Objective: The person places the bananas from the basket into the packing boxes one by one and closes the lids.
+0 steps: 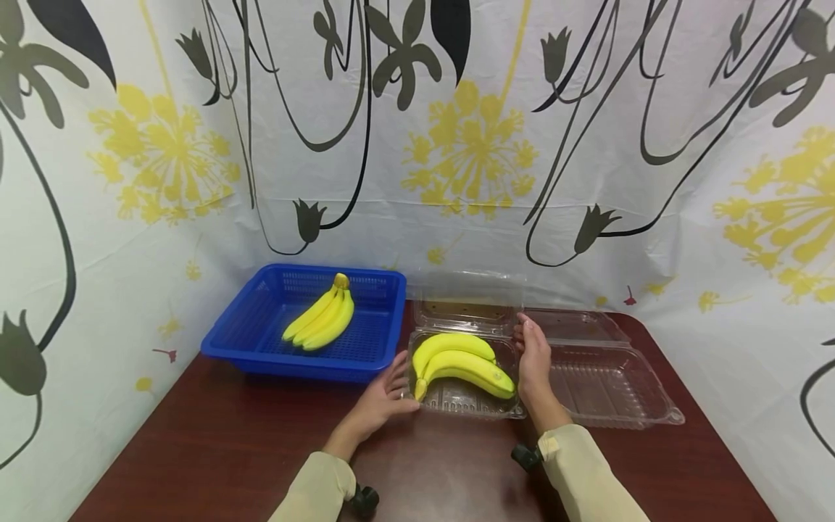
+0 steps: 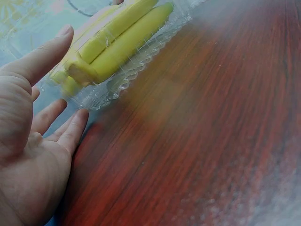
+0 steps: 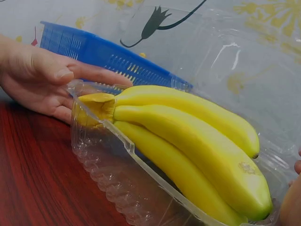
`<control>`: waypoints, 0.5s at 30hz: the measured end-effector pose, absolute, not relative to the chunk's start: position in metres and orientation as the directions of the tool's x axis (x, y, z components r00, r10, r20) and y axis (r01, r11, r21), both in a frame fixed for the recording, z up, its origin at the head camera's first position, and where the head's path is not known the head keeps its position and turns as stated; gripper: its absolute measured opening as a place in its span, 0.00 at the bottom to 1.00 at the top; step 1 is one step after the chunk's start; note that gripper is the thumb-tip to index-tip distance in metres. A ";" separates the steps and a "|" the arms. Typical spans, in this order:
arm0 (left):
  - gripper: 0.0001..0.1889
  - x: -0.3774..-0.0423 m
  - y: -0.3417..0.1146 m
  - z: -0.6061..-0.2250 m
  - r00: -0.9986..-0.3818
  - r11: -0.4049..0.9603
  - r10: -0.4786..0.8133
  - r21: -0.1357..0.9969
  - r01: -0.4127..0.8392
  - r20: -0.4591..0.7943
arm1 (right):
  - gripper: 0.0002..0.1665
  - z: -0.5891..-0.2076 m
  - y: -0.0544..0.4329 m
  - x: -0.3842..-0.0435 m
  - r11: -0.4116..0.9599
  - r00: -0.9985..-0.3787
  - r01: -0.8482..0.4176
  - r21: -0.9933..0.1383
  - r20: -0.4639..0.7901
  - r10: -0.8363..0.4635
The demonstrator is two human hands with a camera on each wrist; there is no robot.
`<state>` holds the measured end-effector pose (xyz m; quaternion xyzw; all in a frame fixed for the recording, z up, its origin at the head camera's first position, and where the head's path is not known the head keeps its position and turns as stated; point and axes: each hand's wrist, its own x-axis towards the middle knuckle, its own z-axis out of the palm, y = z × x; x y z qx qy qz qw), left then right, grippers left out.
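A bunch of yellow bananas [image 1: 470, 368] lies in a clear plastic clamshell container [image 1: 466, 407], its lid [image 1: 466, 290] raised at the back. My left hand [image 1: 383, 397] is at the container's left side, thumb spread from loosely straight fingers. In the left wrist view, the left fingertips [image 2: 80, 117] lie close by the container's corner; contact is hard to tell. Along the right side stands my right hand [image 1: 536, 362], fingers extended upward against or beside the wall. Only a bit of the right fingers [image 3: 298, 166] shows in the right wrist view.
At the left, a blue plastic basket [image 1: 293, 368] holds another bunch of bananas [image 1: 326, 319]. A second clear clamshell container [image 1: 609, 384] lies opened on the right, beside my right forearm. All stand on a dark red-brown wooden table [image 1: 261, 442], with a patterned cloth [image 1: 470, 239] behind.
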<state>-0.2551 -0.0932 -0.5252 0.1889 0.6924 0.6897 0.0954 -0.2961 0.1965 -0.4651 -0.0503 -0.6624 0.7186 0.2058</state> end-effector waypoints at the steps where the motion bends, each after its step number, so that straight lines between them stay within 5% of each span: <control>1: 0.49 -0.255 -0.093 -0.525 -0.911 -0.020 0.392 0.991 0.131 0.128 | 0.29 -0.464 0.196 -0.296 -0.042 -0.906 -0.240 -0.970 0.209 0.368; 15: 0.46 -0.254 -0.092 -0.528 -0.917 -0.027 0.373 0.990 0.138 0.138 | 0.26 -0.450 0.196 -0.283 -0.137 -0.881 -0.355 -0.925 0.282 0.380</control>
